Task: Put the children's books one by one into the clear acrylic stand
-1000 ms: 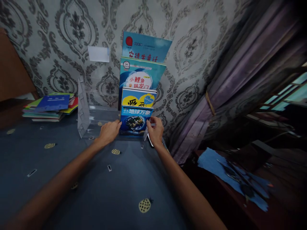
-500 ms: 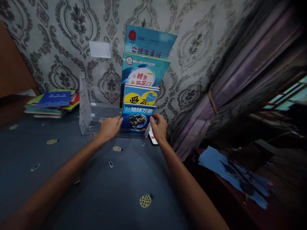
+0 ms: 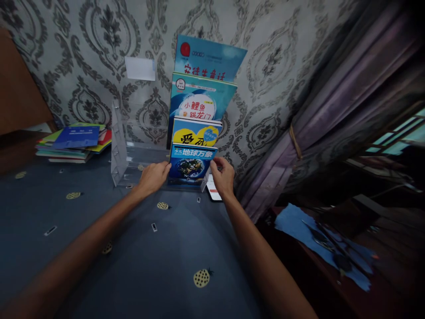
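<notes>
A small blue book with a globe on its cover point(image 3: 190, 167) stands in the front tier of a clear tiered book rack point(image 3: 119, 159). My left hand point(image 3: 153, 177) is closed at the book's left edge, fingertips against it. At the right edge my right hand point(image 3: 223, 177) has its fingers curled, with thumb and fingertips at the cover's side. Behind, in rising tiers, are a yellow and blue book point(image 3: 195, 133), a teal book with a fish title point(image 3: 198, 99) and a taller blue book point(image 3: 209, 55). The rack's left half holds no books.
A lit phone point(image 3: 214, 190) lies by the rack's right side, partly behind my right hand. At the left is a stack of books point(image 3: 75, 139). Patterned wallpaper rises behind, and a tied purple curtain point(image 3: 282, 150) hangs right. Blue cloth with tools point(image 3: 318, 239) lies lower right.
My right hand has shifted slightly right, showing more of the phone. My left hand stays at the book's left edge. The book appears unmoved in the rack.
</notes>
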A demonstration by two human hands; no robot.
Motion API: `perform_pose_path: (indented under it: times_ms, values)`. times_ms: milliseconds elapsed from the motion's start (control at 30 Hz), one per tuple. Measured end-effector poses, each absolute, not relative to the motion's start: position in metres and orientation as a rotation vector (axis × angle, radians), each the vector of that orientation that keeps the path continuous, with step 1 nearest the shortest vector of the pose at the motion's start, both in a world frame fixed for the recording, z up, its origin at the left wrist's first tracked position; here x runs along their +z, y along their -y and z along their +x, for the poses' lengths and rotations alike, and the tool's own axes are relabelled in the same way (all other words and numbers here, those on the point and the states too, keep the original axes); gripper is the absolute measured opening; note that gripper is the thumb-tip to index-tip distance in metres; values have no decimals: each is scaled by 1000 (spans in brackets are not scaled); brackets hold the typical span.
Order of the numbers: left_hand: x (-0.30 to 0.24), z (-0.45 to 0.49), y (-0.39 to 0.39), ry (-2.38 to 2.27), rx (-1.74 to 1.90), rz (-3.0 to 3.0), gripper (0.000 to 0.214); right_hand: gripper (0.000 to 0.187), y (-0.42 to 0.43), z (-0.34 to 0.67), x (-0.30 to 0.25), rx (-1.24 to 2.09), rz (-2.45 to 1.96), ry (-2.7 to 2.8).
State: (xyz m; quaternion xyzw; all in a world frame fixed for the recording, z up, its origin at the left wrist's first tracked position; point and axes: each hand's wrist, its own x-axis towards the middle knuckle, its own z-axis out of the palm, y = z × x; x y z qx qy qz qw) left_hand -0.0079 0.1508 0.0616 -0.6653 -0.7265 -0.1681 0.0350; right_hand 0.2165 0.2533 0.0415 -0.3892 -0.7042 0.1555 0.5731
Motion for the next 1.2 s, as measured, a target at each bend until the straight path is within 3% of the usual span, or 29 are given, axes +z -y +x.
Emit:
perform_pose_path:
  times_ms: [733,1200]
  values:
    - [49,-25,-163,2123,-832,-2095,43,28,-241,216,60,562,-860,1673]
    - [58,-19,-154,2134,-793,-2127,36,35,-237,222,66,532,-901,1694]
